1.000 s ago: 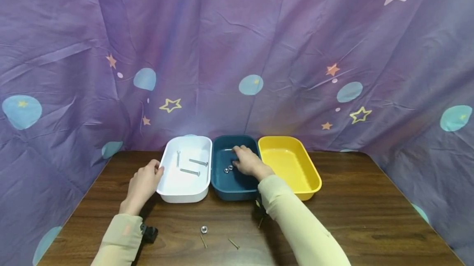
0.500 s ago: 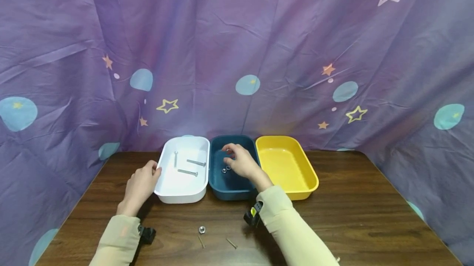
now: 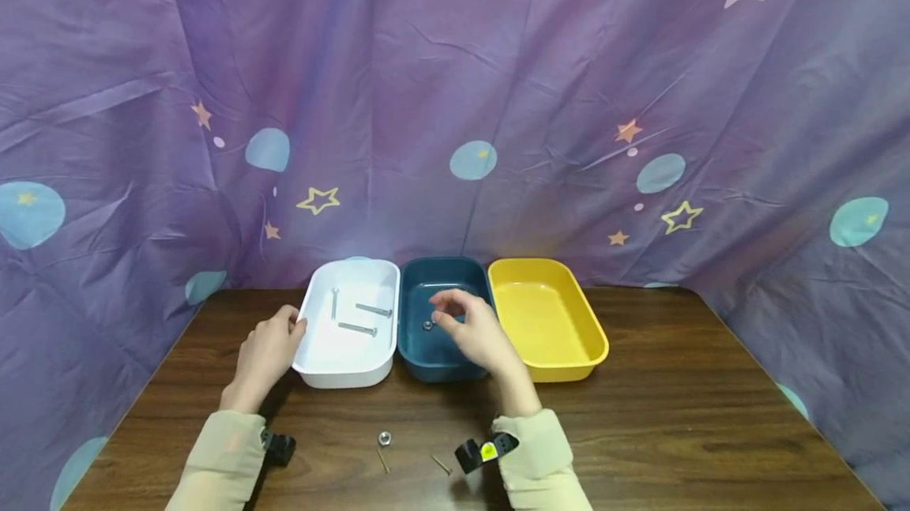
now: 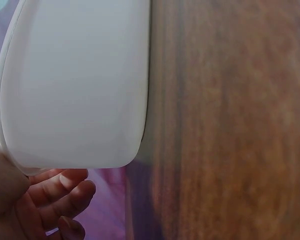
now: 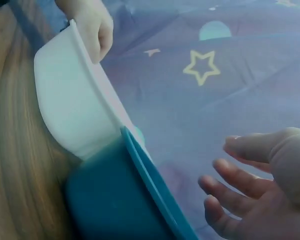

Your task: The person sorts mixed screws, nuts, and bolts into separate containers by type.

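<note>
My left hand (image 3: 268, 347) grips the left rim of the white tray (image 3: 346, 378), its thumb at the rim and fingers outside the wall. Three long bolts (image 3: 358, 328) lie in that tray. My right hand (image 3: 478, 329) hovers over the dark blue tray (image 3: 442, 373), fingers loosely bent and holding nothing, as the right wrist view also shows. A hex nut (image 3: 428, 325) shows on the blue tray's floor, left of the fingers; the hand hides part of this floor.
Right of the blue tray stands a yellow tray (image 3: 550, 321). On the wooden table (image 3: 661, 408), nearer me, lie a larger hex nut (image 3: 385, 438) and two thin screws (image 3: 384, 460). A purple curtain (image 3: 398, 100) hangs behind the trays.
My right hand has lifted from the blue tray's floor and drawn back toward me, its fingers spreading apart. My left hand has stayed at the white tray's rim.
</note>
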The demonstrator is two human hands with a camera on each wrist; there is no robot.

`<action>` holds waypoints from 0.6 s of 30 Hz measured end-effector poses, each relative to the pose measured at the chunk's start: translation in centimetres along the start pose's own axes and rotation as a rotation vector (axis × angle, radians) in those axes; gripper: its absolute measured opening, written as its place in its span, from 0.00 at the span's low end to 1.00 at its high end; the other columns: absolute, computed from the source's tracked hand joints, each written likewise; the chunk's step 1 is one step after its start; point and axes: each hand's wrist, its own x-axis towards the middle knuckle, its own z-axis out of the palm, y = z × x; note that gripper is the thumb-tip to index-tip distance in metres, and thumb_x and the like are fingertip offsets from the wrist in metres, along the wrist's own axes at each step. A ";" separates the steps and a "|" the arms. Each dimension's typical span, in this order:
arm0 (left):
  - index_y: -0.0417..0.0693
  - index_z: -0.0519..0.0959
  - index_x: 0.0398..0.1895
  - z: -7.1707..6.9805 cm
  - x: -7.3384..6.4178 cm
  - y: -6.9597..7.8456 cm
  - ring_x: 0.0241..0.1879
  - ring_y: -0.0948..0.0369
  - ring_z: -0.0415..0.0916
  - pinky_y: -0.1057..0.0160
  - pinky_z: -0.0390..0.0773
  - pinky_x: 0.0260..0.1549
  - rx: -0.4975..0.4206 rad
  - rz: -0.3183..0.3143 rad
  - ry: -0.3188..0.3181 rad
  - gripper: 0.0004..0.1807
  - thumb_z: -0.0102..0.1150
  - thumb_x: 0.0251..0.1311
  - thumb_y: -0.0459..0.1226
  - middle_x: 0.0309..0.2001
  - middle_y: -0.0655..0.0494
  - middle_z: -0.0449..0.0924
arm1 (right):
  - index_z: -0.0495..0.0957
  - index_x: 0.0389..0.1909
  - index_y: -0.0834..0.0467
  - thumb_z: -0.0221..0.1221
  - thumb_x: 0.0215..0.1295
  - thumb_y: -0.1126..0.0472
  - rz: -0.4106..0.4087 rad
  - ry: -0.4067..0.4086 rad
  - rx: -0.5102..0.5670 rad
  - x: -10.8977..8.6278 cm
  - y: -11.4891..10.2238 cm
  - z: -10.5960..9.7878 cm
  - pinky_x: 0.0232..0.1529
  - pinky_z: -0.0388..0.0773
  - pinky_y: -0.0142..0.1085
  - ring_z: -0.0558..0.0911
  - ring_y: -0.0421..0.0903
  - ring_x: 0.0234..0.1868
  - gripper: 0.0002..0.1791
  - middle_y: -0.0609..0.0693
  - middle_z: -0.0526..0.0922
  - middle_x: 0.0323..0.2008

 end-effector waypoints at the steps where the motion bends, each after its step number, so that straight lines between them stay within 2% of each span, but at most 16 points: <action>1: 0.38 0.74 0.49 0.0 0.0 0.0 0.29 0.47 0.79 0.46 0.73 0.27 0.001 0.000 0.002 0.15 0.47 0.71 0.40 0.35 0.44 0.82 | 0.81 0.47 0.58 0.61 0.66 0.65 -0.003 0.000 0.012 -0.3 -0.1 0.1 0.46 0.75 0.44 0.80 0.46 0.42 0.10 0.47 0.80 0.35; 5: 0.38 0.74 0.49 -0.1 -0.1 -0.1 0.30 0.46 0.79 0.46 0.73 0.27 0.006 0.005 0.001 0.15 0.47 0.71 0.41 0.36 0.44 0.82 | 0.81 0.46 0.60 0.60 0.65 0.68 -0.010 -0.016 0.073 -1.7 -0.5 0.6 0.43 0.75 0.43 0.81 0.46 0.38 0.10 0.47 0.81 0.33; 12: 0.38 0.74 0.49 -0.3 -0.1 0.0 0.31 0.45 0.79 0.45 0.73 0.27 0.016 -0.013 -0.013 0.15 0.47 0.71 0.41 0.36 0.43 0.82 | 0.79 0.49 0.61 0.58 0.67 0.67 0.028 -0.090 0.139 -3.8 -1.2 2.2 0.36 0.75 0.35 0.81 0.44 0.34 0.11 0.48 0.81 0.32; 18: 0.38 0.74 0.50 -0.2 -0.2 0.1 0.32 0.45 0.79 0.44 0.73 0.29 0.005 -0.027 -0.030 0.16 0.46 0.71 0.41 0.37 0.43 0.81 | 0.79 0.49 0.64 0.57 0.64 0.71 0.063 -0.090 0.248 -5.4 -2.1 2.8 0.30 0.73 0.32 0.82 0.52 0.33 0.13 0.57 0.81 0.32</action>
